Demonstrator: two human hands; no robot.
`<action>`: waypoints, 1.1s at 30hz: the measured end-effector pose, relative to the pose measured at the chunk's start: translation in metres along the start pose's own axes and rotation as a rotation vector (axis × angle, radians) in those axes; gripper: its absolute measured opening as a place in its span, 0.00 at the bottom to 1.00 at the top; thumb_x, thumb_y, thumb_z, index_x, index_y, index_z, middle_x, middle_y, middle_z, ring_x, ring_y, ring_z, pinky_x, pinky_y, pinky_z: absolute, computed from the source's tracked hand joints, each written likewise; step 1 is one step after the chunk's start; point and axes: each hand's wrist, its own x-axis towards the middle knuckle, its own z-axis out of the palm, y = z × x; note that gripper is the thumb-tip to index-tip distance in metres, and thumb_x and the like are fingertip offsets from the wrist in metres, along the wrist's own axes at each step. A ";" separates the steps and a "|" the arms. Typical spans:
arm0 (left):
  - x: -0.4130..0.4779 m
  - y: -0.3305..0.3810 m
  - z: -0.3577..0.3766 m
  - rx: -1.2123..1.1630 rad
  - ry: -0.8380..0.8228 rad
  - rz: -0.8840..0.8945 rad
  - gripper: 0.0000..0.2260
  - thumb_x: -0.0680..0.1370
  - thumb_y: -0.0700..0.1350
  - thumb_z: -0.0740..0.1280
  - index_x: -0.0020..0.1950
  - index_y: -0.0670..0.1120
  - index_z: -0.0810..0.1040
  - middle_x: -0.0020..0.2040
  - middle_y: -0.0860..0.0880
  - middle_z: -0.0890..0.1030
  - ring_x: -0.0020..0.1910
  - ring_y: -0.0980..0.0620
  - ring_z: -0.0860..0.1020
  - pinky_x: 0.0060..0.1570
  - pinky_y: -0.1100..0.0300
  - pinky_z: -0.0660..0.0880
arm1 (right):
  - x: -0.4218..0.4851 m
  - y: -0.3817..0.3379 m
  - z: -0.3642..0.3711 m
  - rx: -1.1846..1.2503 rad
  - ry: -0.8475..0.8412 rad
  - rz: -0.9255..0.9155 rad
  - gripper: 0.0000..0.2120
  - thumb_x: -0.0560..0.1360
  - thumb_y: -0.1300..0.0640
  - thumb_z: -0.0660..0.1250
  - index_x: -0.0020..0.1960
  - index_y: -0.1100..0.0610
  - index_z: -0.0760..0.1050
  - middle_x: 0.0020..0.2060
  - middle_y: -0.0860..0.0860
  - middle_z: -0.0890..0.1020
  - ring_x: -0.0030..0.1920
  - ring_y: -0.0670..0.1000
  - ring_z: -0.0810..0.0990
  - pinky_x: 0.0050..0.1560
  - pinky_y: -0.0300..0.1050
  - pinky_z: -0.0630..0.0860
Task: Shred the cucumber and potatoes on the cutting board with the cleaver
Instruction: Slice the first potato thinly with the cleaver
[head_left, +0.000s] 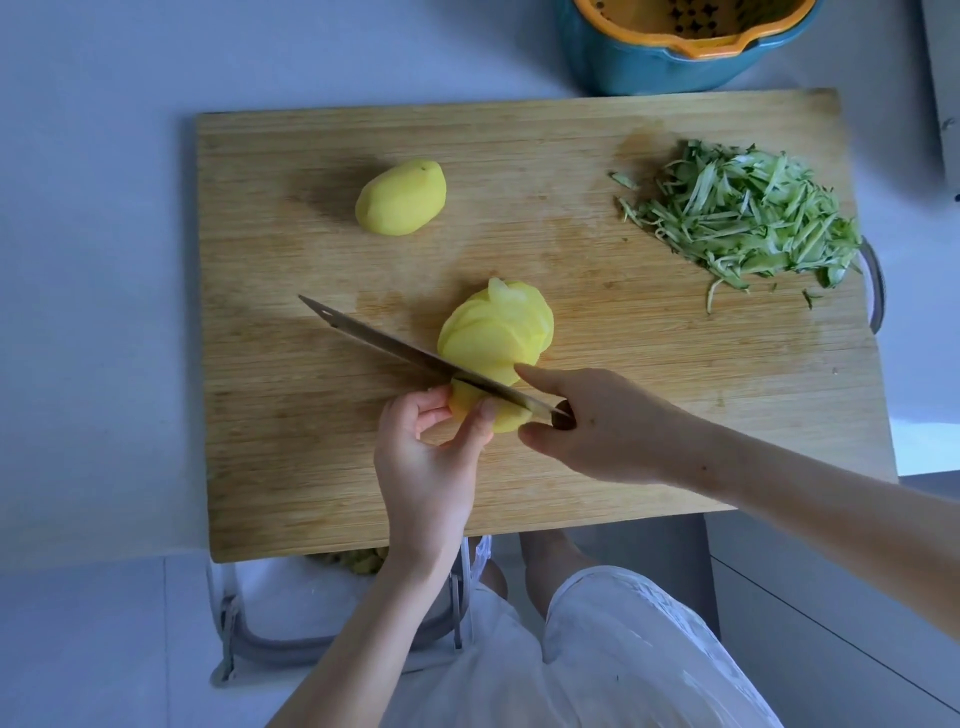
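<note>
Bamboo cutting board (311, 467) on pale grey countertop (93, 260), left hand (426, 457) fingers pinching yellow peeled potato end (511, 422) near board's centre, right hand (608, 426) clamped round handle of steel cleaver (395, 345), blade across it, fanned slices (493, 332) just behind, whole potato (401, 197) far left, green cucumber shreds (743, 218) far right, teal bowl (623, 57) beyond.

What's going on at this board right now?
A person is slicing a potato on the board. The right hand holds the cleaver, its blade on the potato, which the left hand grips. Cut slices lie fanned beside it. A second potato sits whole, and the cucumber is already a shredded pile.
</note>
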 end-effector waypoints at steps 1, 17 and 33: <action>0.000 0.000 0.000 -0.003 -0.002 -0.002 0.21 0.61 0.60 0.77 0.46 0.49 0.77 0.48 0.41 0.81 0.47 0.38 0.82 0.48 0.41 0.78 | -0.003 -0.001 0.000 -0.036 0.024 -0.002 0.26 0.77 0.46 0.60 0.74 0.46 0.59 0.30 0.41 0.68 0.33 0.43 0.68 0.37 0.40 0.69; -0.003 -0.005 0.003 -0.001 -0.011 0.080 0.26 0.62 0.67 0.74 0.44 0.48 0.75 0.47 0.38 0.81 0.44 0.40 0.83 0.39 0.60 0.79 | -0.080 0.010 -0.005 -0.284 0.306 0.001 0.23 0.73 0.39 0.46 0.44 0.50 0.76 0.25 0.48 0.72 0.29 0.50 0.72 0.32 0.44 0.70; -0.004 0.002 0.001 -0.011 -0.007 0.106 0.17 0.66 0.58 0.76 0.44 0.49 0.76 0.47 0.37 0.80 0.46 0.39 0.82 0.42 0.50 0.81 | -0.075 0.004 -0.012 -0.231 0.244 0.006 0.17 0.77 0.44 0.53 0.46 0.49 0.78 0.27 0.46 0.74 0.30 0.48 0.73 0.35 0.42 0.70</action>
